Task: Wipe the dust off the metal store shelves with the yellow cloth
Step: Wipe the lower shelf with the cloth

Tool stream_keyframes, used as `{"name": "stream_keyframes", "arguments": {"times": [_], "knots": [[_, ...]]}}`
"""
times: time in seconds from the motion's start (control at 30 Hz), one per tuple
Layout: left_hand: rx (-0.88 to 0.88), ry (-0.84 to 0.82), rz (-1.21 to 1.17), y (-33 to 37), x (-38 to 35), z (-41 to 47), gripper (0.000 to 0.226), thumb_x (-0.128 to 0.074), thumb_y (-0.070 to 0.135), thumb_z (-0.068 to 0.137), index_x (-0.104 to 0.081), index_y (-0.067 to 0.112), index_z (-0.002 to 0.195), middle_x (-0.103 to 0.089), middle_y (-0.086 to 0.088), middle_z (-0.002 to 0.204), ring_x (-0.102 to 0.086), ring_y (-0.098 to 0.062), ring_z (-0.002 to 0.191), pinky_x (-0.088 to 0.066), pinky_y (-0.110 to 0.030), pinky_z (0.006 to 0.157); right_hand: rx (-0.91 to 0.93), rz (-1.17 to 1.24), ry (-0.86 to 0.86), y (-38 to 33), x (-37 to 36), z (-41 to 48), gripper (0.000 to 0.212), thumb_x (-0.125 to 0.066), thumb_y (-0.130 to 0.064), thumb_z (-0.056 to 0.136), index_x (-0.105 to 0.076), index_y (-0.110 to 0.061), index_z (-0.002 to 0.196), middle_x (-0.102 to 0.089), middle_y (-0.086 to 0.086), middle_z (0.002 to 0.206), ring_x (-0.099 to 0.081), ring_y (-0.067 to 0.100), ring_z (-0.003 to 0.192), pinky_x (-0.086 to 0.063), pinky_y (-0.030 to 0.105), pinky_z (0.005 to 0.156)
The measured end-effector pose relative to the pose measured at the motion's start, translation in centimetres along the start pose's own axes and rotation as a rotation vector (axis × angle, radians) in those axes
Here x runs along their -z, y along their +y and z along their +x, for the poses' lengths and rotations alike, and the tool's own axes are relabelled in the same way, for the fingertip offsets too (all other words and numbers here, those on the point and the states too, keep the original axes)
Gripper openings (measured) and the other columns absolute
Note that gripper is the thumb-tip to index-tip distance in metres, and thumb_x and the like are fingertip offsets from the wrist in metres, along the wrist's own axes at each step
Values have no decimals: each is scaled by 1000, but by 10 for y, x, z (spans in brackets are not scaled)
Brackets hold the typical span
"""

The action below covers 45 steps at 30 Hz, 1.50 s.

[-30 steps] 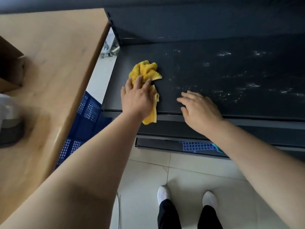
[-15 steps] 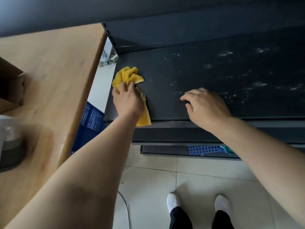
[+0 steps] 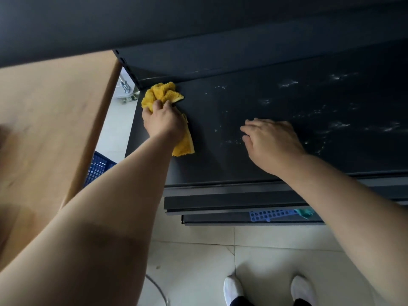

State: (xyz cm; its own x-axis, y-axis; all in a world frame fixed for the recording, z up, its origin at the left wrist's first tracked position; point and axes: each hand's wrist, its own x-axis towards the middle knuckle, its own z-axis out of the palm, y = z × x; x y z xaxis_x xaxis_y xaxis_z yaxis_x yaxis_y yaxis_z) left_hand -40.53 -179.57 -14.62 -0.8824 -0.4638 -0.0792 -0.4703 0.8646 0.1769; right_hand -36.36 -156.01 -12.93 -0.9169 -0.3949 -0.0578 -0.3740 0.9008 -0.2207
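A dark metal shelf (image 3: 220, 164) fills the middle and right of the head view. White dust specks (image 3: 337, 124) cover its right half. My left hand (image 3: 164, 122) grips a bunched yellow cloth (image 3: 161, 94) and presses it into the shelf's back left corner; a tail of the cloth hangs out under my wrist. My right hand (image 3: 272, 140) rests flat on the shelf near its front edge, fingers spread, holding nothing. The upper shelf's underside shades the top of the view.
A wooden tabletop (image 3: 50, 133) stands close on the left. A blue plastic crate (image 3: 99, 166) sits on the floor between table and shelf. Lower shelves (image 3: 220, 204) jut out below, one carrying a blue perforated tray (image 3: 269, 215). My white shoes (image 3: 233, 288) stand on tiled floor.
My left hand has pushed the cloth left and then back into the rear left corner. My right hand stays resting on the shelf. My head has leaned further forward.
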Motion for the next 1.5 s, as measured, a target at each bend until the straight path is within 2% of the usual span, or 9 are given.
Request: {"name": "stream_keyframes", "arguments": {"times": [0.13, 0.27, 0.47, 0.73, 0.87, 1.03, 1.23, 1.5], "knots": [[-51, -10, -17, 17, -1, 1, 48, -35, 35, 94, -39, 25, 141, -25, 0, 155, -13, -35, 140, -23, -43, 112, 42, 79, -39, 11, 2, -2, 38, -41, -21, 98, -50, -21, 135, -41, -5, 148, -33, 12, 139, -30, 43, 108], [-122, -28, -43, 46, -4, -2, 48, -33, 30, 95, -38, 27, 143, -27, 3, 154, -12, -34, 141, -23, -46, 112, 26, 115, -11, 25, 6, -11, 42, -42, -15, 97, -44, -20, 139, -39, -4, 150, -28, 12, 141, -27, 43, 112], [-210, -59, -56, 95, -9, -15, 49, -37, 32, 95, -35, 28, 144, -28, 7, 153, -11, -30, 142, -22, -45, 112, -19, 84, -17, 50, 13, -30, 49, -46, -12, 94, -40, -20, 142, -35, -5, 152, -24, 11, 143, -27, 42, 113], [-330, -75, -83, 150, -17, -34, 48, -34, 28, 97, -34, 28, 145, -27, 9, 154, -12, -27, 142, -19, -43, 113, -61, 50, 15, 81, 34, -49, 46, -48, -12, 93, -46, -18, 138, -44, -2, 146, -31, 15, 140, -31, 45, 110], [-397, -101, -107, 161, -18, -48, 50, -30, 29, 99, -27, 25, 149, -25, 7, 155, -9, -27, 143, -18, -43, 113, -93, 27, -1, 85, 37, -54, 47, -48, -12, 92, -45, -19, 138, -42, -2, 147, -29, 16, 141, -31, 44, 109], [-466, -94, -77, 157, -20, -71, 54, -36, 31, 97, -25, 23, 150, -27, 5, 154, -13, -29, 141, -21, -42, 112, -145, 23, -38, 79, 36, -60, 52, -47, -12, 91, -39, -19, 142, -33, -2, 153, -20, 17, 144, -27, 44, 110], [-482, -90, -40, 134, -19, -97, 52, -33, 26, 98, -23, 26, 149, -26, 6, 154, -15, -30, 140, -27, -42, 110, -98, 39, -59, 52, 34, -65, 49, -47, -8, 91, -43, -19, 139, -36, -3, 150, -21, 15, 144, -28, 44, 109], [-439, -44, -26, 61, -15, -110, 50, -30, 26, 97, -27, 32, 147, -28, 8, 151, -18, -29, 139, -31, -44, 107, -67, 46, -128, 14, 25, -66, 51, -47, -10, 92, -40, -20, 141, -32, -4, 153, -19, 15, 144, -27, 46, 110]]}}
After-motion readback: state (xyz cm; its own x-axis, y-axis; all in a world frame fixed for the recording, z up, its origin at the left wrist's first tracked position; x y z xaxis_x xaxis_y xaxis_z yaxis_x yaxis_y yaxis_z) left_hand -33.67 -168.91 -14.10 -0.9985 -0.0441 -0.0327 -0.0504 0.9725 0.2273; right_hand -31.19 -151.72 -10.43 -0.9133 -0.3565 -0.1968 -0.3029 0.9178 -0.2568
